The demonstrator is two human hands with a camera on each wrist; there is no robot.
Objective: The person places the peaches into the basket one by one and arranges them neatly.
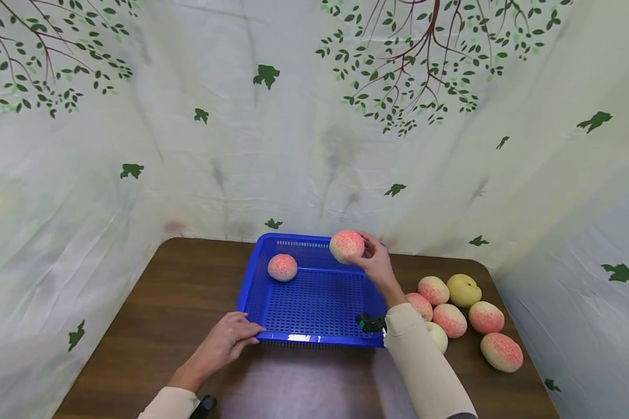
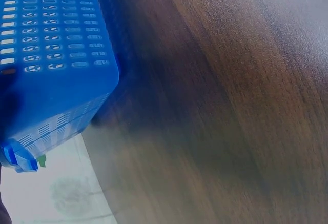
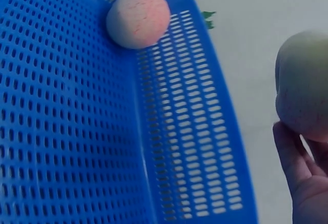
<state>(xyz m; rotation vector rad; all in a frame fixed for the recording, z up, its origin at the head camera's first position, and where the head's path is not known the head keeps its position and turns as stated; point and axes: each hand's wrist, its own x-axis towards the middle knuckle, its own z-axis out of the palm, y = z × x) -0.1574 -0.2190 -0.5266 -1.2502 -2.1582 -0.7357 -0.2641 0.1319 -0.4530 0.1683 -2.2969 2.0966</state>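
Observation:
A blue plastic basket (image 1: 325, 338) with slotted walls sits at the back middle of the brown table. My left hand (image 1: 228, 340) grips its near left corner, the fingers over the rim and the thumb lower. Above the basket's far right part, my right hand (image 1: 377, 266) holds a pink and cream peach (image 1: 347, 245) between thumb and fingers. That held peach (image 3: 307, 85) also appears at the right edge of the right wrist view. Another peach (image 1: 282, 267) lies inside the basket, towards the far left corner. The left wrist view shows the basket's slotted outer wall (image 2: 56, 90).
Several pink peaches (image 1: 449, 320) lie grouped on the table right of the basket, with a yellow one (image 1: 463, 290) at the back. My right forearm partly covers a pale fruit (image 1: 438, 336). A leaf-printed cloth (image 1: 293, 145) hangs behind the brown table (image 1: 152, 326).

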